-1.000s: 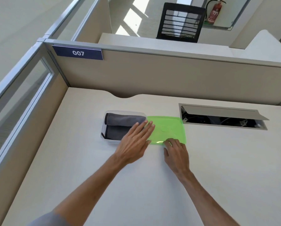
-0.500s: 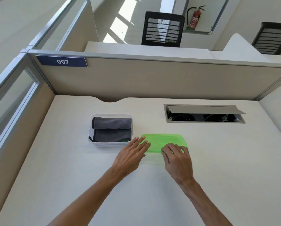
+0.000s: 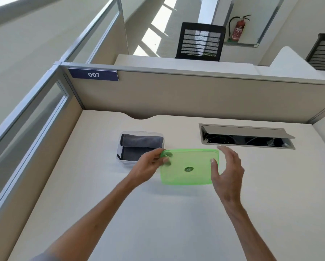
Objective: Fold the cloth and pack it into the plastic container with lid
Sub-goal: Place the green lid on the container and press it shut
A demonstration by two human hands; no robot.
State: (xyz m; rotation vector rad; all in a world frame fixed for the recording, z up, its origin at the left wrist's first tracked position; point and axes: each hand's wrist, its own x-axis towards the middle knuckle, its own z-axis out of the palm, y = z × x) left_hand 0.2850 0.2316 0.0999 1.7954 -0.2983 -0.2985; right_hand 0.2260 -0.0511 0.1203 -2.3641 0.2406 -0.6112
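A clear plastic container point(image 3: 121, 160) stands on the desk with a folded grey cloth point(image 3: 141, 142) lying inside it. Just right of it a translucent green lid point(image 3: 189, 166) is held up off the desk, tilted toward me. My left hand point(image 3: 150, 166) pinches the lid's left edge, partly covering the container's near right corner. My right hand point(image 3: 226, 166) grips the lid's right edge, thumb on top and fingers behind.
An open cable slot point(image 3: 246, 137) with a raised flap is set in the desk point(image 3: 157, 213) at the back right. Beige partition walls point(image 3: 195, 97) close the back and left sides. A nameplate point(image 3: 93, 74) reads 007.
Both hands went from resting flat on the lid to gripping its two ends, and the lid has come up off the desk, tilted toward me.
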